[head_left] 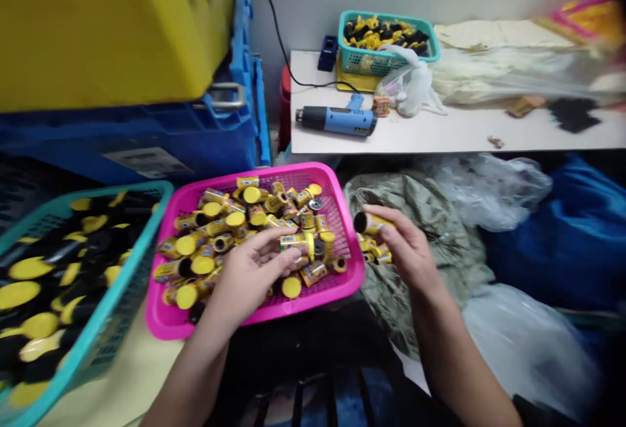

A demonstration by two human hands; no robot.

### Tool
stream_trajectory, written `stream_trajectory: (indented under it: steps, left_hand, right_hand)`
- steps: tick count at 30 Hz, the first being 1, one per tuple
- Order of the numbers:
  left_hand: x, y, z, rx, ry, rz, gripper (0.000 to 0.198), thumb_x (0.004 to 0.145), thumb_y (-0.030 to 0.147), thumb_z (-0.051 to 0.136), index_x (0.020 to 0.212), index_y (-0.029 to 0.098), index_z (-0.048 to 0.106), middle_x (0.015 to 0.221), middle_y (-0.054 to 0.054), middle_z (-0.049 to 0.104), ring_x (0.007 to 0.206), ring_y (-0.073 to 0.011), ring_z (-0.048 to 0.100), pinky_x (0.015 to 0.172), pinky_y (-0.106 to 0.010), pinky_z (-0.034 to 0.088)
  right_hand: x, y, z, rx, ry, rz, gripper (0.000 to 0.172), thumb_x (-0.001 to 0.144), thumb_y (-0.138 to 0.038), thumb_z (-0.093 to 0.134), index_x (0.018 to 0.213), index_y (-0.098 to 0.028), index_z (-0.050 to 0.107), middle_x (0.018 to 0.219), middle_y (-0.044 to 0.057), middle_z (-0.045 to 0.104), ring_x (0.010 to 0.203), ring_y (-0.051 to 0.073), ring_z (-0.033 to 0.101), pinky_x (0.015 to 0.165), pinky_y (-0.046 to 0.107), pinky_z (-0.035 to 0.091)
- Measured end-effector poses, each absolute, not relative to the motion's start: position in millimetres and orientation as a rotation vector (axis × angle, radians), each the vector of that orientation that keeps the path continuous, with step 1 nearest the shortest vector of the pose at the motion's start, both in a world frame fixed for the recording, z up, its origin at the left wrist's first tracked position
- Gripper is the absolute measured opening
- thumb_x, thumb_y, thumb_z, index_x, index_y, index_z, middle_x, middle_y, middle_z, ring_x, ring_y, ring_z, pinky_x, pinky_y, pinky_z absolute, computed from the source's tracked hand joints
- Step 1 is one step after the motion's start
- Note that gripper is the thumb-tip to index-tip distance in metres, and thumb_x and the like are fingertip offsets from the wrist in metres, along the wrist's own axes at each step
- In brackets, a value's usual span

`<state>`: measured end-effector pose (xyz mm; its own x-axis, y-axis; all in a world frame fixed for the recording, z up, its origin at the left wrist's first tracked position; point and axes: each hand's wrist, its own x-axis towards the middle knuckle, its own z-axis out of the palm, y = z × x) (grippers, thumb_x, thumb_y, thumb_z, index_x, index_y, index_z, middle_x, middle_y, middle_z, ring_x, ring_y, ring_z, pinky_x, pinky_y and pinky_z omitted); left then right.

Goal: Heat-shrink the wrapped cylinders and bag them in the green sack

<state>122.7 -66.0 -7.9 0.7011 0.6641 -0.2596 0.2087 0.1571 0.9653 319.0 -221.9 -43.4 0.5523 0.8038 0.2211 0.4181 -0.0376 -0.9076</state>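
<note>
Over a pink basket (353,264) full of small yellow canisters, my left hand (259,261) is closed on a labelled yellow canister (296,242) with a yellow end cap. My right hand (408,244) pinches another small canister (374,223) between thumb and fingers, just right of the basket's rim. Its dark round end points left. Below that hand, several more yellow canisters (376,254) lie on a grey-green plastic sack (435,218). Inside the basket the canisters lie jumbled, some showing yellow caps and some dark open ends.
A teal basket (141,244) of black and yellow pieces stands at left. Blue crates (127,140) and a yellow bin (98,29) rise behind it. On the white shelf (313,143) are a blue heat gun (337,119) and another teal basket (362,60). Plastic bags (528,342) fill the right.
</note>
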Motion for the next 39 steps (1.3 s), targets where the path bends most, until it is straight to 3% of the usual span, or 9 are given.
stream_trajectory:
  steps: [3,6,9,13,19,27,31,34,39]
  left_hand:
    - [163.2,-98.2,-8.1,1.599,0.594,0.347,0.040,0.080,0.040,0.069,0.115,0.019,0.067,0.092,-0.004,0.076,0.078,-0.0197,0.073,0.072,-0.030,0.060]
    - [196.0,-120.6,-11.9,1.947,0.369,0.386,0.052,0.085,0.030,0.064,0.135,0.019,0.053,0.119,-0.009,0.069,0.106,-0.0232,0.067,0.095,-0.037,0.053]
    - [203.1,-120.2,-16.4,2.156,0.322,0.433,0.055,0.088,0.028,0.059,0.140,0.017,0.046,0.139,-0.011,0.056,0.127,-0.0236,0.054,0.109,-0.039,0.043]
    - [186.6,-104.3,-18.1,2.250,0.457,0.409,0.041,0.091,0.036,0.052,0.127,0.020,0.060,0.126,-0.008,0.065,0.117,-0.0239,0.062,0.103,-0.040,0.048]
    - [172.8,-107.7,-16.6,2.322,0.308,0.375,0.036,0.093,0.042,0.050,0.122,0.025,0.063,0.118,-0.004,0.069,0.106,-0.0209,0.066,0.096,-0.034,0.053]
    - [169.9,-111.6,-19.0,2.386,0.213,0.387,0.035,0.094,0.040,0.049,0.122,0.025,0.062,0.122,-0.003,0.068,0.112,-0.0199,0.065,0.097,-0.031,0.051]
    - [148.2,-98.9,-16.0,2.489,0.265,0.414,0.031,0.094,0.039,0.048,0.116,0.026,0.066,0.119,-0.003,0.070,0.110,-0.0217,0.065,0.097,-0.035,0.051]
    - [112.8,-78.9,-20.2,2.651,0.490,0.400,0.033,0.094,0.043,0.045,0.108,0.024,0.069,0.116,-0.007,0.069,0.109,-0.0272,0.062,0.099,-0.045,0.048]
    - [55.8,-60.9,-34.3,2.884,0.897,0.150,0.049,0.092,0.040,0.040,0.131,0.017,0.058,0.136,-0.016,0.057,0.126,-0.0374,0.047,0.099,-0.056,0.044]
  right_hand:
    - [341.0,-267.6,-53.3,-1.784,-0.702,0.190,0.045,0.095,-0.051,0.039,0.114,-0.014,0.057,0.103,0.007,0.057,0.078,0.006,0.053,0.063,0.015,0.043]
    - [361.0,-299.1,-61.1,-1.930,-0.532,0.099,0.048,0.088,-0.054,0.051,0.102,-0.009,0.060,0.086,0.006,0.057,0.066,0.005,0.046,0.056,0.014,0.036]
    - [365.9,-313.2,-62.3,-2.006,-0.513,0.139,0.052,0.091,-0.057,0.045,0.096,-0.008,0.062,0.078,0.006,0.055,0.063,0.006,0.045,0.054,0.015,0.035]
    - [350.3,-312.9,-52.7,-1.901,-0.655,0.203,0.059,0.092,-0.064,0.038,0.106,-0.012,0.062,0.086,0.006,0.058,0.066,0.006,0.050,0.058,0.016,0.042]
    - [331.0,-297.7,-35.5,-1.640,-0.958,0.140,0.070,0.064,-0.074,0.064,0.106,-0.018,0.067,0.092,0.005,0.063,0.082,0.011,0.063,0.076,0.017,0.053]
    - [325.3,-292.9,-34.2,-1.686,-1.093,-0.034,0.077,0.060,-0.080,0.060,0.098,-0.013,0.068,0.084,0.006,0.063,0.074,0.010,0.062,0.073,0.017,0.052]
    - [340.3,-306.6,-38.9,-1.952,-1.068,-0.001,0.069,0.071,-0.074,0.061,0.105,-0.013,0.068,0.093,0.009,0.063,0.079,0.012,0.060,0.071,0.021,0.050]
    - [359.7,-297.4,-42.6,-2.138,-1.070,0.041,0.048,0.085,-0.053,0.061,0.111,-0.013,0.066,0.104,0.011,0.062,0.097,0.018,0.056,0.090,0.033,0.046]
    - [351.7,-199.1,-29.8,-2.018,-1.339,0.165,0.042,0.095,-0.046,0.044,0.119,-0.016,0.061,0.119,0.009,0.055,0.113,0.018,0.048,0.105,0.038,0.038]
